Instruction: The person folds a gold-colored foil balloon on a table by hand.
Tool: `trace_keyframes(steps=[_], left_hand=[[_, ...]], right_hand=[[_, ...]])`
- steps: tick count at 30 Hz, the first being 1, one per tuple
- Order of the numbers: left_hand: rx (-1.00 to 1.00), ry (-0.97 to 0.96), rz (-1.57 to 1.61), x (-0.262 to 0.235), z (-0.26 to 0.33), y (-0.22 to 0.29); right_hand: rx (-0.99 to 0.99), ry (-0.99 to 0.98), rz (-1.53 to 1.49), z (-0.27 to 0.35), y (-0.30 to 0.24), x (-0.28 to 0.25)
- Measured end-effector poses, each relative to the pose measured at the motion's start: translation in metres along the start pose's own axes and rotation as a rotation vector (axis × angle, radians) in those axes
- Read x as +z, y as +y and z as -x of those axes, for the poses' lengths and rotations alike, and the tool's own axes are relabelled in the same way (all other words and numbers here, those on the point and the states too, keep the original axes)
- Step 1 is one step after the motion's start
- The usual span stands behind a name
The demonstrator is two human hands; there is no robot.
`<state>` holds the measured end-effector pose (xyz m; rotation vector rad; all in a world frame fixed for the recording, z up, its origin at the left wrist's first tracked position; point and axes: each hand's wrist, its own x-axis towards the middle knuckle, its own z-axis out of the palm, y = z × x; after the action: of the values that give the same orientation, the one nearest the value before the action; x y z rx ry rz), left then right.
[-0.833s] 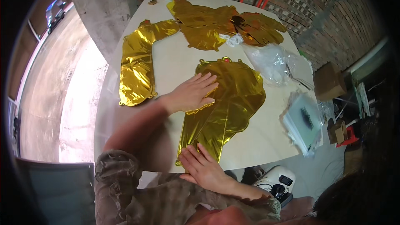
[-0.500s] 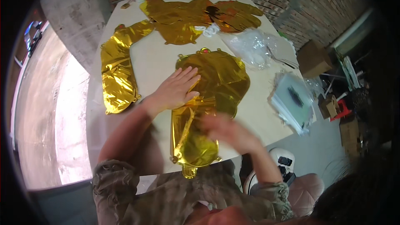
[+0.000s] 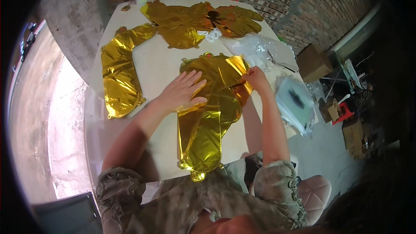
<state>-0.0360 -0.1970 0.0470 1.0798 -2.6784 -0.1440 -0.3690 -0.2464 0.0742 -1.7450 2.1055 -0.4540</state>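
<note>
The left hand [image 3: 184,91] lies flat, fingers spread, pressing on the gold foil balloon [image 3: 212,117] at the middle of the table [image 3: 162,67]. The right hand [image 3: 255,79], at three o'clock from the left, pinches the balloon's folded-over right edge. At nine o'clock lies a second long gold balloon [image 3: 119,76]; at twelve o'clock, a crumpled gold heap [image 3: 195,19]. At two o'clock sit clear plastic bags [image 3: 255,50].
</note>
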Motion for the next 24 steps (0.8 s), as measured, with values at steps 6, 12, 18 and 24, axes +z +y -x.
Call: trace_keyframes(steps=[6,12,18,24], left_hand=[[0.009,-0.017,0.014,-0.003,-0.003,0.001],[-0.017,0.007,-0.067,0.001,-0.003,0.0],[0.05,0.045,0.054,0.006,-0.001,-0.008],[0.042,0.015,-0.065,-0.004,-0.003,0.0]], right_hand=[[-0.058,-0.23,-0.866,0.022,-0.042,-0.015],[-0.393,-0.288,-0.54,0.024,-0.154,0.056],[-0.59,0.141,-0.521,0.046,-0.067,0.04],[-0.744,0.011,0.037,0.111,-0.04,0.056]])
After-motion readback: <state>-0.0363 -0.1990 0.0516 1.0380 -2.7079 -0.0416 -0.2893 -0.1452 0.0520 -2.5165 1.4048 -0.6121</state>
